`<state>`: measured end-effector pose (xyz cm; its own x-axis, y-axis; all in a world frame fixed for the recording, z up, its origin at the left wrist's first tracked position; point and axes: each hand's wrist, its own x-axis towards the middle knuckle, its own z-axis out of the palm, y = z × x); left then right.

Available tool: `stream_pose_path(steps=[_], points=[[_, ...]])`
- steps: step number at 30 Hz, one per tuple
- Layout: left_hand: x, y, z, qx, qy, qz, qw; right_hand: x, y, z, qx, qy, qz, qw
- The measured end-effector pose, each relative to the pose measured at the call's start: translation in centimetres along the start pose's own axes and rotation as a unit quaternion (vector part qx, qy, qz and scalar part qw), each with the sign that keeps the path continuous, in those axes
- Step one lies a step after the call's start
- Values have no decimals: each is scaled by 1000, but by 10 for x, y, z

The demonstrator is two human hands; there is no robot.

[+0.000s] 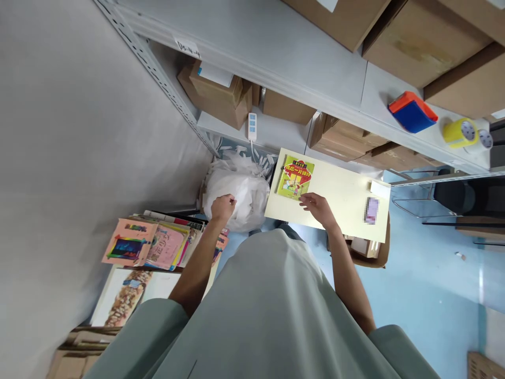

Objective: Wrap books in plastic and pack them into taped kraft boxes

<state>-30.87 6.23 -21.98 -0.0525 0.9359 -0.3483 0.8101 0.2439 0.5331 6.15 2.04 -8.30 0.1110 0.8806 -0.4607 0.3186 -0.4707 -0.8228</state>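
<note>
A green and yellow children's book [295, 177] lies flat on a small cream table [339, 195]. My right hand [315, 206] rests on the table with its fingertips touching the book's near edge, fingers partly curled. My left hand [223, 206] hovers over a white plastic bag [240, 192] to the left of the table, fingers pinched together on something I cannot make out.
Stacks of picture books [152, 245] lie on cardboard boxes at the lower left. Grey metal shelving [276, 58] holds cardboard boxes, a blue and orange object [412, 111] and yellow tape rolls [460, 131]. A power strip [252, 126] hangs behind the bag. A chair [465, 202] stands at right.
</note>
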Motion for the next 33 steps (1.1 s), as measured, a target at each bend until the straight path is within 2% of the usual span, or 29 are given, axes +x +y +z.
stream_pose_path(steps=[4,8,10,14,17,19,23,28,33], points=[[-5,0,-16,-52,20,17,998,-3,-7,20,-21,-20,-4,1000],[-8,1,-44,-186,64,35,980,4,-19,43,-49,-55,-53,996],[-10,3,-60,-287,63,37,955,12,-29,56,-58,-72,-88,992],[-17,15,-92,-470,11,31,882,29,-58,84,-57,-106,-172,978],[-27,28,-110,-555,-20,38,830,38,-81,107,-32,-151,-204,967],[-33,35,-117,-581,-44,44,811,42,-93,120,-16,-176,-203,963],[-41,43,-120,-587,-65,45,805,48,-101,136,-15,-194,-179,965],[-40,39,-112,-588,-51,52,805,55,-90,133,22,-220,-143,965],[-30,22,-97,-574,0,32,818,56,-76,112,21,-140,-152,978]])
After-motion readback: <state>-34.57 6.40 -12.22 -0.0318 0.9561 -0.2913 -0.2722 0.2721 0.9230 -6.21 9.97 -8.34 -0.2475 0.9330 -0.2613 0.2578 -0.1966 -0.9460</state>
